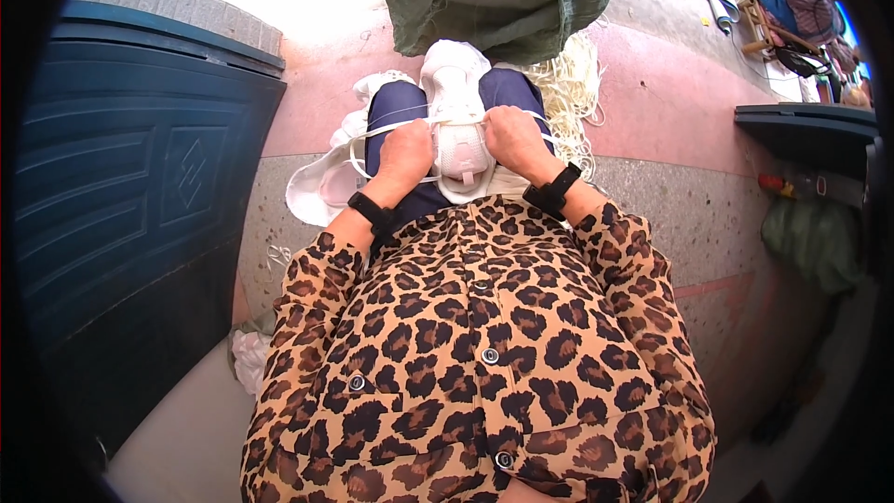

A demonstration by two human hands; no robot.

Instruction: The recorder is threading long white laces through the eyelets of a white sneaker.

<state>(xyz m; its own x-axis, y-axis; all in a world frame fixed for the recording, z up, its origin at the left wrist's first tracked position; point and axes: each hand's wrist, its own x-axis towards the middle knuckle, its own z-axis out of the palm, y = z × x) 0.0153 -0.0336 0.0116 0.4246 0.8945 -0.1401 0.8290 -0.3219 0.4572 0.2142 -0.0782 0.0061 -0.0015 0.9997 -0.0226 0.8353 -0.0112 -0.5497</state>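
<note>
A white sneaker [458, 151] rests between my thighs, its padded heel collar toward me and its toe pointing away. White shoelace [384, 129] runs across its upper part, with loose strands looping out on both sides. My left hand [406, 155] is closed on the lace at the shoe's left edge. At the right edge my right hand [518, 140] also grips the lace, fingers curled. The exact fingertip hold is small and partly hidden. Left of my leg lies another white shoe [312, 194], with more white shoes [380, 84] beyond it.
A bundle of off-white laces [575, 84] hangs beside my right knee. Ahead stands a green woven sack [498, 9]. A dark blue panelled door [140, 140] is at left. Dark furniture [801, 130] and a green bag [812, 242] are at right; cluttered items [792, 14] lie farther off.
</note>
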